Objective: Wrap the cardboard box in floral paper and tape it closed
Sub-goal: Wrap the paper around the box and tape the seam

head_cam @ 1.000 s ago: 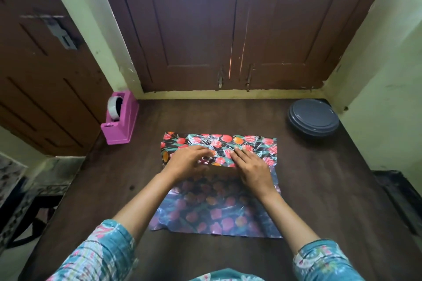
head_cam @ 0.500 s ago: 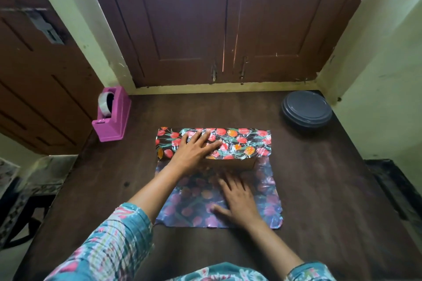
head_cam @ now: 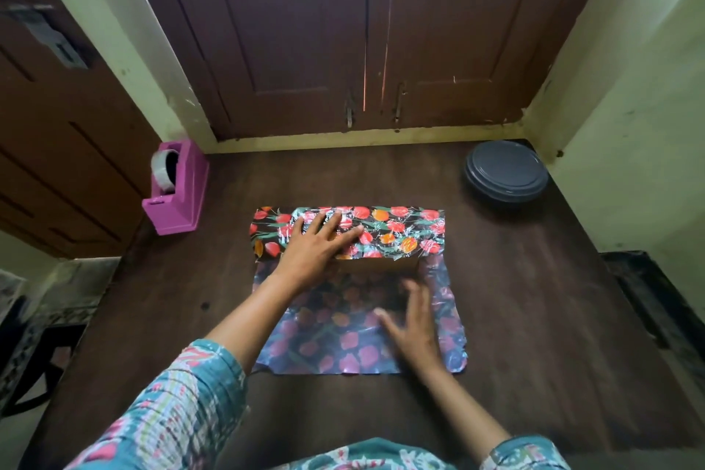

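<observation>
The floral paper point(head_cam: 404, 233) is folded over the top of the cardboard box point(head_cam: 375, 266), whose brown near side shows under the paper's edge. My left hand point(head_cam: 316, 248) lies flat with straight fingers on the paper covering the box top, pressing it down. The rest of the sheet point(head_cam: 343, 347) lies spread on the table toward me, its paler underside up. My right hand point(head_cam: 414, 320) rests on that spread part with fingers extended, slightly blurred. A pink tape dispenser point(head_cam: 177, 191) with a roll of clear tape stands at the far left.
The dark wooden table point(head_cam: 534, 317) runs up to closed brown doors at the back. A round dark grey lidded container point(head_cam: 505, 174) sits at the far right corner. Yellow-green walls close in on both sides.
My right hand has left the box top and slid toward me over the spread paper. My left hand has flattened on the covered box top and stays there.
</observation>
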Tool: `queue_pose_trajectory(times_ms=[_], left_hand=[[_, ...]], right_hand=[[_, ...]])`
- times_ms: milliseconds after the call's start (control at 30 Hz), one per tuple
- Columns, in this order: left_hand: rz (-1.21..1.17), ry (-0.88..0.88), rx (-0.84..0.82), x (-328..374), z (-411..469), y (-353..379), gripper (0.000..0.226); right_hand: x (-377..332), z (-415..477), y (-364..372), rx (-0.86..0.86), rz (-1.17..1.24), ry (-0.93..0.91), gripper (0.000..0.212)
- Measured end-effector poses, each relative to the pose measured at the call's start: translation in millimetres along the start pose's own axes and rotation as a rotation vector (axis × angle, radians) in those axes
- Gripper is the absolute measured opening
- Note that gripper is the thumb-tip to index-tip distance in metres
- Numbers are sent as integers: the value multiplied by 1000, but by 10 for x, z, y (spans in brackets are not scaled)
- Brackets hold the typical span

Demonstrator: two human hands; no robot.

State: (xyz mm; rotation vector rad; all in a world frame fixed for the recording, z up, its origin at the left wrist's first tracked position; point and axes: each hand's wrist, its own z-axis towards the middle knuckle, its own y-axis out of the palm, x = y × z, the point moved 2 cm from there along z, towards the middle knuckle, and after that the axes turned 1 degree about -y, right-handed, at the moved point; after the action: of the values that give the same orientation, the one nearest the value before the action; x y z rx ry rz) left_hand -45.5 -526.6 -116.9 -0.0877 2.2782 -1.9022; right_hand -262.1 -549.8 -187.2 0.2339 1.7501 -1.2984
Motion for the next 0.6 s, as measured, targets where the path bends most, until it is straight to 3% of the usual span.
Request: queue_pose_trajectory(times_ms=[67, 167, 300, 467, 600], left_hand=[[-13, -5, -6, 6, 5, -17, 78], [-21, -5, -15, 9, 20, -38, 79], [-37, -30, -25, 49, 31, -51, 77], [-61, -85, -9, 151, 38, -15, 76], [-74, -129, -3, 195, 47, 34, 74]], right_hand=[[-15, 103, -99, 163, 182, 218, 90], [-27, 345, -132, 178, 366, 257, 94], [-20, 511, -130, 140, 459, 292, 74], [95, 659, -15, 12, 383, 398, 87], [86, 744, 0, 74, 280, 483, 57]])
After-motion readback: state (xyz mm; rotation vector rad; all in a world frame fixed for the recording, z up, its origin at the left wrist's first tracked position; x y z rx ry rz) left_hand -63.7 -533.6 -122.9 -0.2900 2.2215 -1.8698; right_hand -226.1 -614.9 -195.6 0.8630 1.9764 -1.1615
